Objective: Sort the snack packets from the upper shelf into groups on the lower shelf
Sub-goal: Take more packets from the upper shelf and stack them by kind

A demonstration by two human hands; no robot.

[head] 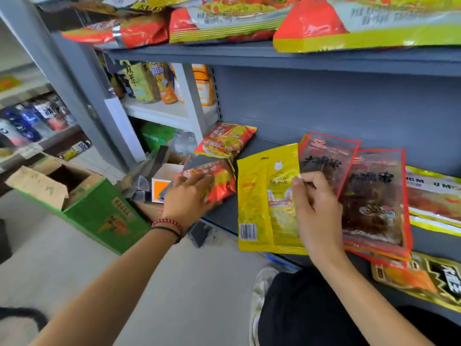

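Grey metal shelving [324, 101] fills the view. At the near left edge of its lower shelf [222, 216], the left hand [185, 196] grips a red-and-yellow packet [219, 181]. To the right, the right hand [316, 208] pinches a fan of yellow packets [264, 196] and red-edged packets [374, 196]. Big red packets [237, 21] lie on the upper shelf [249, 54].

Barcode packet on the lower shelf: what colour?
The barcode packet is yellow; head view.

Grey shelving [324, 101], pale floor [187, 283]
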